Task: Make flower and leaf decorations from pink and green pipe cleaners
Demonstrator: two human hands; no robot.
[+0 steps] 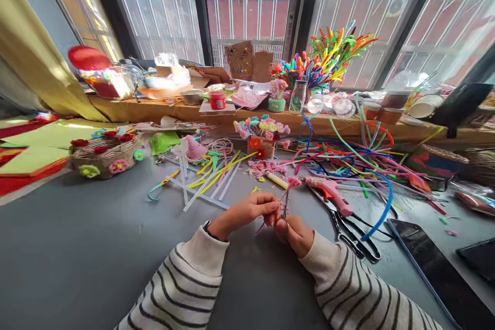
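Note:
My left hand (253, 209) is closed, fingertips pinched on a thin pink pipe cleaner (261, 228) whose tail sticks out below. Beside it, my right hand (296, 232) grips small scissors (286, 203) with the blades pointing up and away from me. Just past the blade tips is a fluffy pink pipe-cleaner piece (294, 181); whether it joins the stem in my left hand I cannot tell. Pink fluff clippings (266, 167) lie behind my hands, near a pale cylindrical stick (277, 181).
To the right lie a pink glue gun (334, 196), large black-handled scissors (350, 232) and a phone (429, 263). Glue sticks (185, 180) and yellow pipe cleaners (216, 175) are scattered left. A flower basket (104, 157) and a small flower box (261, 145) stand farther back.

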